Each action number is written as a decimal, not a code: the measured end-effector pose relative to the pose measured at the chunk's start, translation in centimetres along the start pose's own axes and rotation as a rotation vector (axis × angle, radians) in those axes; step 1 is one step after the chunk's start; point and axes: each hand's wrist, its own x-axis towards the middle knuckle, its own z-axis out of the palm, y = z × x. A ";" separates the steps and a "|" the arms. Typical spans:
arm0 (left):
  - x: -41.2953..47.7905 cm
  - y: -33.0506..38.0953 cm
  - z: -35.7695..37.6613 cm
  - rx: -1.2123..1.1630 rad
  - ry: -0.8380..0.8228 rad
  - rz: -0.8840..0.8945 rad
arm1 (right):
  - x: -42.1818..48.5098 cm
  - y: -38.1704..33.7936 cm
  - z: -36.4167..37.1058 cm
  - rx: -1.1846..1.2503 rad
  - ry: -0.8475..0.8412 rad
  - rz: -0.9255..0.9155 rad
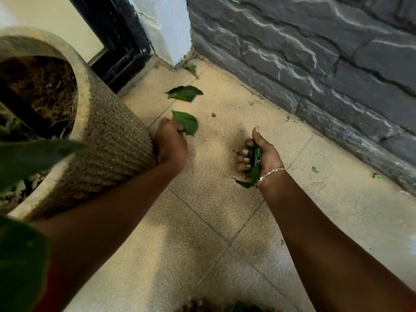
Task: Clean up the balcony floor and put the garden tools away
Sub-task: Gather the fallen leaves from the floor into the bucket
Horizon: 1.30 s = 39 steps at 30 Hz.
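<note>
Container count: one. Ribbed stone planter (108, 140), upright at left on the balcony floor tiles (213, 210); inside, dark soil (38, 86) matted with dry fibrous roots, plus blurred green foliage (29, 161) across the near rim. Hand count: two. Left hand (172, 143): knuckles up, low over the tiles, just beside the planter wall, fingers curled tight and pinching the near edge of a single leaf (186, 121). Blade of that leaf clear of the fingers on the far side, broad face up, long axis slanting from near right to far left; tip end not determinable. Right hand (258, 154): palm up, well apart from the left, four fingers curled over a bunch of leaves (255, 163), thumb straight and pointing away from the body. Exact count within the bunch not determinable; long axis along the palm, one pointed end projecting past the wrist beside a silver chain bracelet (271, 172). Whole leaves lying on the tiles: two. Loose leaf (184, 93) just beyond the left hand, flat, long axis across the view. Corner leaf (191, 68) farther off, at the foot of the white pillar (166, 25), smaller and partly curled. Small green fragments (315, 169): at least four, scattered on the tiles, mostly near the base of the dark stone wall (315, 64).
</note>
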 end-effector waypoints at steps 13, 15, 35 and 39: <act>0.3 2.2 0.1 -0.189 0.101 0.089 | 0.0 0.0 -0.2 -0.018 0.006 -0.005; 1.4 3.0 -0.3 -0.274 0.108 0.014 | 0.0 0.1 -0.2 -0.020 0.002 0.001; 10.0 5.8 0.2 0.291 -0.098 0.074 | 0.1 -0.1 -0.6 -0.012 -0.043 0.036; 10.3 6.4 -0.1 0.352 -0.146 0.145 | 0.3 0.0 -0.8 -0.015 -0.037 0.033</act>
